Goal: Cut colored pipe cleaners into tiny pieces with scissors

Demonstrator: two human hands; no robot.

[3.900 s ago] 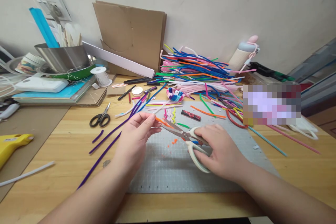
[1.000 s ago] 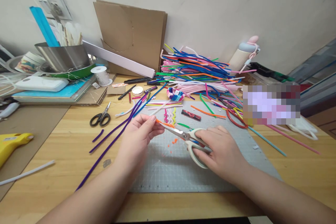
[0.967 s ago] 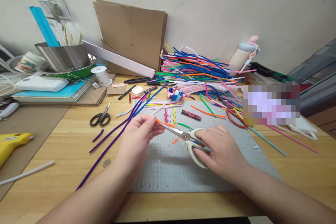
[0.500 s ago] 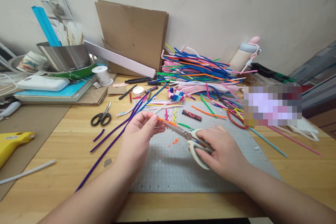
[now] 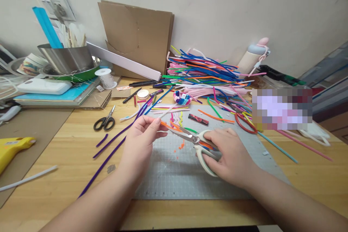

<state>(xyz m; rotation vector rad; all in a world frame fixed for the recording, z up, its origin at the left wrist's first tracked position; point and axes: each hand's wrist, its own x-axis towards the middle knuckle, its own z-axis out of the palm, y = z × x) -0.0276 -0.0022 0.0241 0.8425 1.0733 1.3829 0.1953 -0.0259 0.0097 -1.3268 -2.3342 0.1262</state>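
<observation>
Between thumb and fingers, my left hand point(image 5: 144, 134) pinches an orange pipe cleaner point(image 5: 174, 126) above the grey cutting mat point(image 5: 168, 181). My right hand point(image 5: 228, 156) is closed around the handles of the white-handled scissors point(image 5: 202, 159). Their blades point left, against the orange piece, close to my left fingertips. Small orange scraps point(image 5: 181, 146) lie on the mat beneath the blades. Behind my left hand rests a striped blue, white and pink coil point(image 5: 182, 98). Zigzag pink and yellow pieces point(image 5: 181, 117) are partly hidden behind the blades.
Black-handled scissors point(image 5: 106, 119) and long purple pipe cleaners point(image 5: 102, 165) lie left of the mat. A big pile of coloured pipe cleaners point(image 5: 206, 69) stands at the back, beside cardboard point(image 5: 136, 36). A yellow glue gun point(image 5: 13, 146) is at far left.
The scissor blades have opened wider around the orange piece. My left hand has shifted slightly left, and more of the orange piece shows near the blades.
</observation>
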